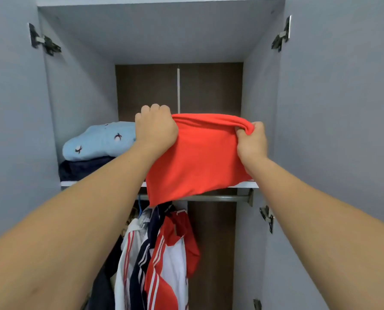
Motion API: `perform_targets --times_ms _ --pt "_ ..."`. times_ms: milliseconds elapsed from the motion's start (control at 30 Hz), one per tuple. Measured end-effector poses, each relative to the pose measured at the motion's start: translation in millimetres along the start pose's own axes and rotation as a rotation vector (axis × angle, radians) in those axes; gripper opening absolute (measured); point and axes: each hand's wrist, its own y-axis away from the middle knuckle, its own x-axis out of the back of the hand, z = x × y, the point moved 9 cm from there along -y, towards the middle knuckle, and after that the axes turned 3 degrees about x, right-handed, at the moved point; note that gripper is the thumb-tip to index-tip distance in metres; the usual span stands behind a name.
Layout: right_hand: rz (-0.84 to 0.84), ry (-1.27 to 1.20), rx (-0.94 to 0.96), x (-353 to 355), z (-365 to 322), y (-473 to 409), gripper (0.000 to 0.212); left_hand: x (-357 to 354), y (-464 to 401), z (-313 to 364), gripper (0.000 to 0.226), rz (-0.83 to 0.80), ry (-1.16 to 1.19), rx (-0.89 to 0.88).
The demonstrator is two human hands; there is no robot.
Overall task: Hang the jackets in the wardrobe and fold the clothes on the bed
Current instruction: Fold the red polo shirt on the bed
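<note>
Two bare forearms, cut off at the lower frame edge, reach up into an open wardrobe (298, 90). Left hand (155, 128): grip closed, fingers curled over the upper left edge of a red garment (197, 157), fingertips hidden behind the cloth. Right hand (252, 139): grip closed, pinching a bunched fold at the upper right corner. Garment: plain bright red, folded flat, upper edge at the shelf (101, 183), lower part drooping over its front lip and hiding part of the rail (220, 198). Below the grip: striped red, white and navy jackets (159, 253) hanging, bottoms cut off. Left of the left grip: light blue patterned folded item (99, 140) on a dark navy one (83, 167), far sides hidden.
</note>
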Motion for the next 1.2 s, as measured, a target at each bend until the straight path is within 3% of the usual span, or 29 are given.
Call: perform_targets --times_ms 200,467,667,800,900,967,1067,1133,1200 --pt "0.152 -0.016 0.033 3.2 22.0 -64.7 0.02 -63.5 -55.6 34.4 0.024 -0.104 0.237 0.043" --pt "0.122 0.597 0.032 -13.7 59.5 -123.6 0.042 -157.8 -105.0 65.4 0.024 -0.191 0.234 -0.023" --pt "0.064 0.828 -0.059 -36.2 94.3 -163.4 0.048 -237.0 -115.6 84.7 0.015 -0.365 0.228 0.008" --pt "-0.01 0.983 -0.128 -53.8 134.4 -169.7 0.046 -285.3 -103.6 98.9 0.038 -0.518 0.152 -0.02" --pt "-0.06 1.183 0.005 -78.7 148.3 -165.4 0.05 -300.3 -86.2 113.1 0.049 -0.593 0.226 -0.122" --pt "-0.135 1.226 0.095 -95.6 151.9 -164.5 0.05 -308.6 -65.8 125.7 0.051 -0.668 0.316 -0.247" --pt "-0.474 1.161 -0.073 -117.2 187.5 -155.7 0.05 -340.2 -24.2 123.8 0.059 -0.881 0.257 -0.347" --pt "-0.64 1.099 -0.229 -122.1 210.6 -141.4 0.054 -364.7 1.1 116.5 0.061 -0.998 0.316 -0.286" --pt "-0.672 1.056 -0.262 -124.1 221.3 -141.0 0.053 -379.0 11.9 111.2 0.059 -0.99 0.407 -0.204"
